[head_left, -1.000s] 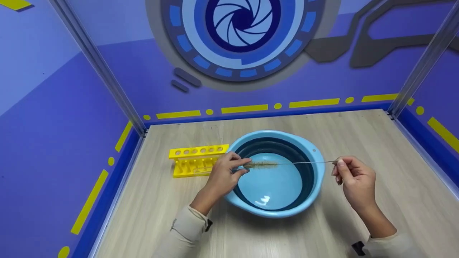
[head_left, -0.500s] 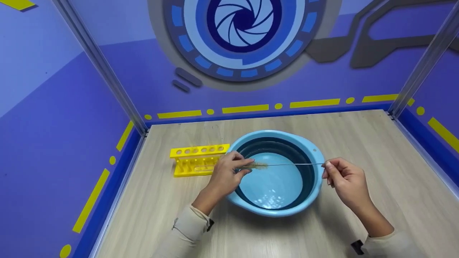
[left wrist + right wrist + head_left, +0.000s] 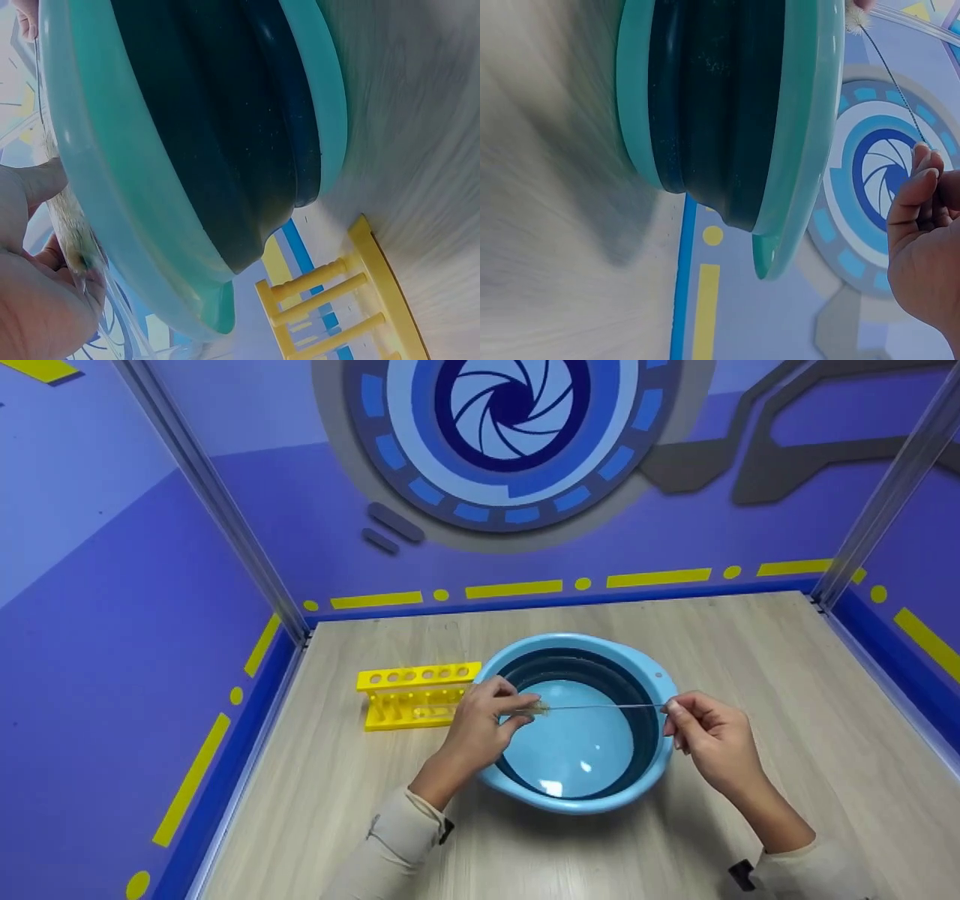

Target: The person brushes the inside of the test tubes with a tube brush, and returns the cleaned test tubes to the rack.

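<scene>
While the right hand (image 3: 709, 739) pinches the wire end of a brush (image 3: 541, 707) by the basin's (image 3: 570, 807) right rim, thumb against fingers, the left hand (image 3: 487, 720) sits over the basin's left rim, thumb and fingers nipped round what looks like a clear tube (image 3: 73, 232) enclosing bristles. Brush spans above the basin. Yellow rack (image 3: 420, 723) just left of basin.

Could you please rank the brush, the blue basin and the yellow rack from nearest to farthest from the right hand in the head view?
1. Brush: its wire end is pinched by the right hand.
2. Blue basin: just to that hand's left.
3. Yellow rack: farthest, left of the basin.
</scene>
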`<state>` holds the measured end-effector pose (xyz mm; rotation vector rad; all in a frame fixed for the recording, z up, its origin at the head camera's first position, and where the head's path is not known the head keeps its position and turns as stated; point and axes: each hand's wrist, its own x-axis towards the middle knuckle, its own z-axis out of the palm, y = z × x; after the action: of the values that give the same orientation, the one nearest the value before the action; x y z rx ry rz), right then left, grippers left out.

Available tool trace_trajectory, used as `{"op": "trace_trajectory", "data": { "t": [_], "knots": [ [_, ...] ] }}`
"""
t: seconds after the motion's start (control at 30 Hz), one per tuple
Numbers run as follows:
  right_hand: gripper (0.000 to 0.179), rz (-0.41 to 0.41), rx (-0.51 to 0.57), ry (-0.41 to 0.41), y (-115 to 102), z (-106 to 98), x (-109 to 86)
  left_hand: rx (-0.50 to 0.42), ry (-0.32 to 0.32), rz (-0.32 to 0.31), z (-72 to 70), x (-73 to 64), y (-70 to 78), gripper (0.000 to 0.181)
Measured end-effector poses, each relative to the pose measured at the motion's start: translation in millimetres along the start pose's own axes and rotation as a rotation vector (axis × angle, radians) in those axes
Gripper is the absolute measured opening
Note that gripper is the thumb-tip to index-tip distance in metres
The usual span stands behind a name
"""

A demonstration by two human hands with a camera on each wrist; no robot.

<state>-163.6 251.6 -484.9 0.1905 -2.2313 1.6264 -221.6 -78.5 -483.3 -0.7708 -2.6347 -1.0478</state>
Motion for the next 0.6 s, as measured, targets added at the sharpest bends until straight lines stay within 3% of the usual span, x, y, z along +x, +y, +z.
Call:
{"op": "trace_trajectory", "data": {
  "t": [0.23, 0.6],
  "knots": [
    [0.018, 0.016, 0.011, -0.019, -2, 5, -0.7, -0.001, 0.016, 0.012, 3.9, 0.9, 0.0, 0.034],
    [0.017, -0.04, -0.084, -0.099, -1, 22, -1.2, 0.034, -0.011, 0.033, 13.1, 4.1, 5.0, 0.034]
  ]
}}
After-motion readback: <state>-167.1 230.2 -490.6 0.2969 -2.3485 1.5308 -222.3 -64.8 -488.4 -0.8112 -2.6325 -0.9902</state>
